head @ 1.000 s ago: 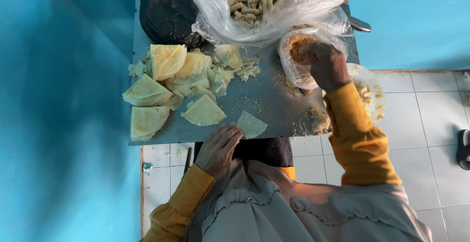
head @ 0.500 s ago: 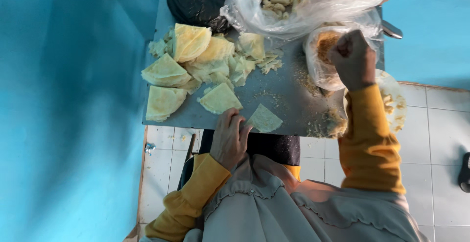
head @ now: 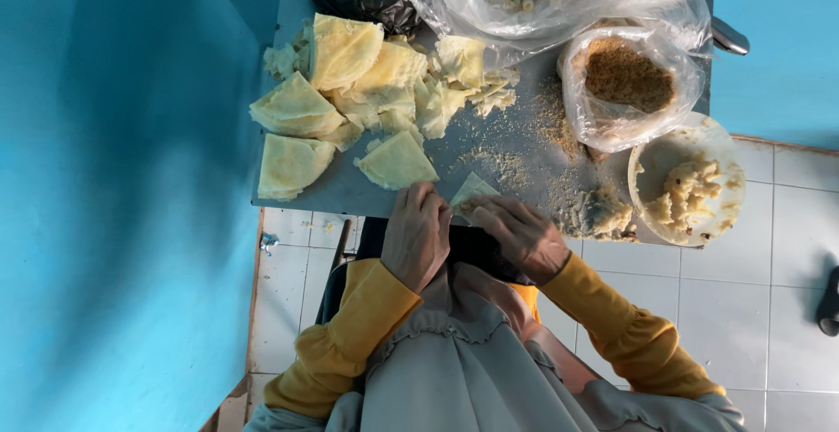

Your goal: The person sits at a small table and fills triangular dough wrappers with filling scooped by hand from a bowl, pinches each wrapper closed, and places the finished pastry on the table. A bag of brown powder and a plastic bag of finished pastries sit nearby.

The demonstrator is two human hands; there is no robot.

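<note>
Bright blue walls (head: 114, 179), white tiled floor (head: 752, 266), grey metal table (head: 516, 148) under soft, even light.

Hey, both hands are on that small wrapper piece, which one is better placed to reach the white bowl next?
Right, probably. The right hand sits on the bowl's side of the wrapper piece; the white bowl lies beyond it, while the left hand would have to cross over.

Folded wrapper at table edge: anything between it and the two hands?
Nothing visible. The left hand and the right hand both already touch the folded wrapper; the wrapper pile lies apart.
</note>
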